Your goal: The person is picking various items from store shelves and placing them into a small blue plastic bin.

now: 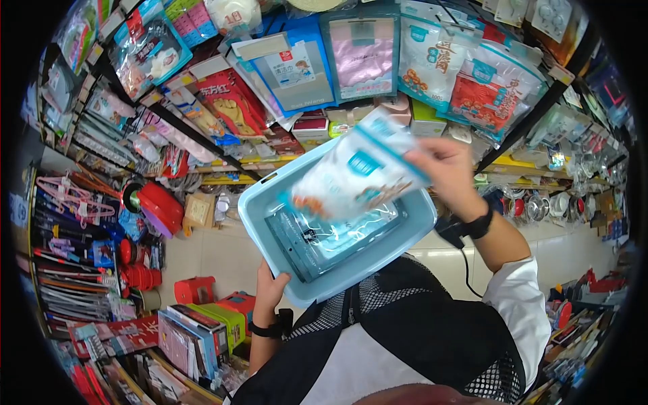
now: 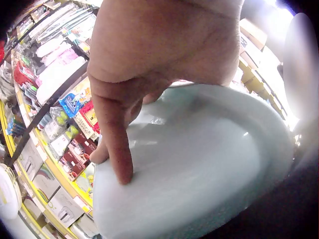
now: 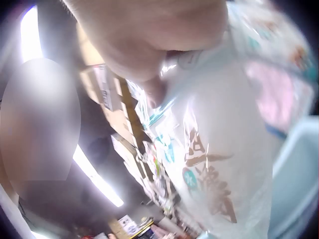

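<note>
A light blue plastic bin [image 1: 260, 214] is held in front of the body, its mouth facing up. My left hand [image 1: 271, 287] grips its near left side; the left wrist view shows fingers [image 2: 118, 144] along the outer wall. Over the bin, my right hand [image 1: 449, 172] pinches a white plastic pouch [image 1: 361, 169] by its upper end, thumb on the front. The pouch has a teal band, brown lettering and an orange-brown food picture, and it hangs tilted. Under it, a teal package [image 1: 314, 250] with a clear shiny front lies on the bin's floor, partly hidden by the pouch.
Ahead, similar white pouches [image 1: 432, 61], a pink cloth pack [image 1: 364, 64] and a blue cloth pack [image 1: 290, 71] hang on a rack. Shelves with yellow edges [image 1: 526, 167] run below. Hangers [image 1: 74, 199] and red pans [image 1: 158, 206] stand left, boxes [image 1: 202, 331] at lower left.
</note>
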